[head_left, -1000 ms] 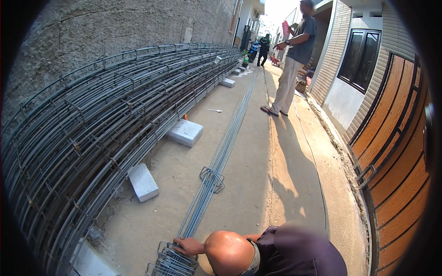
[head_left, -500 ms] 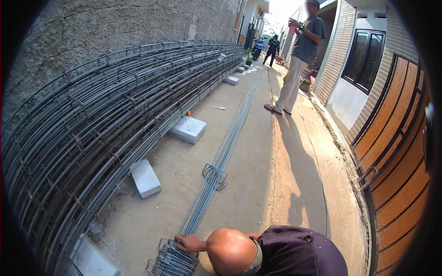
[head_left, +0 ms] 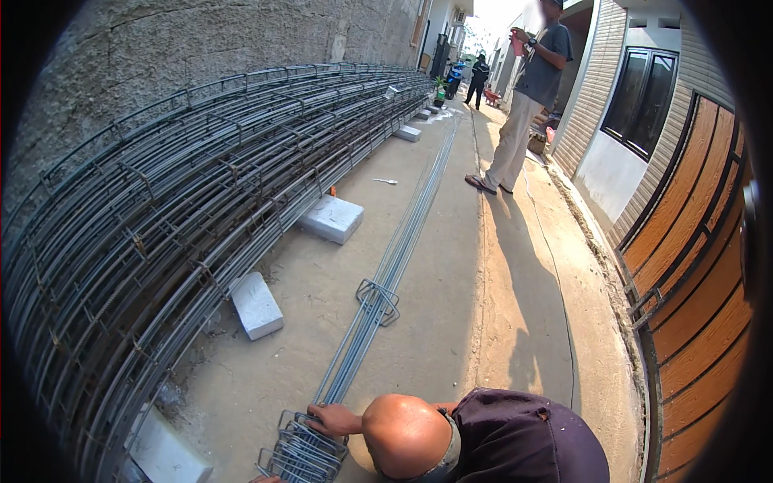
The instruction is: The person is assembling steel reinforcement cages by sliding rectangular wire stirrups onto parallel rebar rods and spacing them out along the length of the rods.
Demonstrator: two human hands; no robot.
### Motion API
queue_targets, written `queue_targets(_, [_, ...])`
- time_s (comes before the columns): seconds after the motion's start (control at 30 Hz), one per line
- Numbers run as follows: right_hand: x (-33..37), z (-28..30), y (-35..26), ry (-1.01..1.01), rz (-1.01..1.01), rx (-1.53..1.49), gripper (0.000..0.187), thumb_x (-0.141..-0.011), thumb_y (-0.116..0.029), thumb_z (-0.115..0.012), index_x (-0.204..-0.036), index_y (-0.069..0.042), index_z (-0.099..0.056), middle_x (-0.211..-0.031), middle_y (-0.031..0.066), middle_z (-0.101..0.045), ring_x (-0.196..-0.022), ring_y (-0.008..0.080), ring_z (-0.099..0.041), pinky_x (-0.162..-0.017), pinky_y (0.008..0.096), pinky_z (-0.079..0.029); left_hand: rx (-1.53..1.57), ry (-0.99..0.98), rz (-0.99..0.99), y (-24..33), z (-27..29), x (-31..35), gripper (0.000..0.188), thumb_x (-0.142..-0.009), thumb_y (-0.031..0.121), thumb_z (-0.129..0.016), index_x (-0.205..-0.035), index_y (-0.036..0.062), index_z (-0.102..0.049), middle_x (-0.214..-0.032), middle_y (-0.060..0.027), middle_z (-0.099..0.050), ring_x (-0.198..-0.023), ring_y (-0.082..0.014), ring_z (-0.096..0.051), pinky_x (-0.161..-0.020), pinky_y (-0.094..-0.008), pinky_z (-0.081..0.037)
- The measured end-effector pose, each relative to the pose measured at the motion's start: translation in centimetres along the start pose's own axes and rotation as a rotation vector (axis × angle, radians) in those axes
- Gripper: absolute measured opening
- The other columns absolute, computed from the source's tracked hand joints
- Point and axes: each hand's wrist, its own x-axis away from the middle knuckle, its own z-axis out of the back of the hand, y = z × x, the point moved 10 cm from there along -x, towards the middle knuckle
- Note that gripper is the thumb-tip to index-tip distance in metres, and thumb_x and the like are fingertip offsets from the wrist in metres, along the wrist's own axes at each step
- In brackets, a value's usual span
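Steel rectangular stirrups [head_left: 304, 459] form a stack on the concrete pavement [head_left: 431, 338], at the near end of the long straight bars [head_left: 360, 346]. The right hand [head_left: 334, 419] is at the stack's upper right corner, in contact, fingers partly curled over the wire; firmness of hold cannot be determined. The left hand [head_left: 266, 480] shows only fingertips at the lower edge, just beside the stack's lower left corner; its opening cannot be determined. Farther along the bars lie separate stirrups [head_left: 377, 301]. Reinforcement cages [head_left: 201, 185] stand to the left.
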Motion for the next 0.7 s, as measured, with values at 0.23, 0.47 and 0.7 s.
queue_targets(0.23, [-0.2, -0.5, 0.4, 0.008, 0.007, -0.008, 0.036, -0.09, -0.042, -0.047, -0.102, -0.007, -0.048, -0.084, 0.0223, -0.061, -0.077, 0.0414, -0.059, -0.065, 0.0491, -0.046, 0.01, 0.044, 0.024, -0.5, 0.6, -0.6, 0.033, -0.086, 0.023, -0.053, -0.112, 0.002, -0.055, -0.105, -0.0144, -0.062, -0.095, -0.0273, -0.062, -0.076, -0.0385, -0.053])
queue_targets(0.47, [-0.3, -0.7, 0.6, 0.031, 0.028, 0.006, 0.036, -0.09, -0.041, -0.048, -0.102, -0.007, -0.049, -0.083, 0.0223, -0.061, -0.075, 0.0414, -0.059, -0.065, 0.0492, -0.046, 0.014, 0.024, -0.005, -0.8, 1.0, -0.8, 0.034, -0.086, 0.024, -0.054, -0.113, 0.0024, -0.055, -0.106, -0.0144, -0.061, -0.094, -0.0278, -0.062, -0.075, -0.0387, -0.053])
queue_targets(0.7, [-0.2, -0.4, 0.4, 0.003, 0.01, 0.007, 0.036, -0.09, -0.041, -0.049, -0.102, -0.007, -0.049, -0.081, 0.0221, -0.061, -0.074, 0.0414, -0.059, -0.064, 0.049, -0.046, 0.026, 0.05, -0.006, -0.5, 0.9, -0.8, 0.034, -0.086, 0.022, -0.055, -0.113, 0.0008, -0.053, -0.106, -0.0156, -0.06, -0.093, -0.0296, -0.062, -0.075, -0.0413, -0.054])
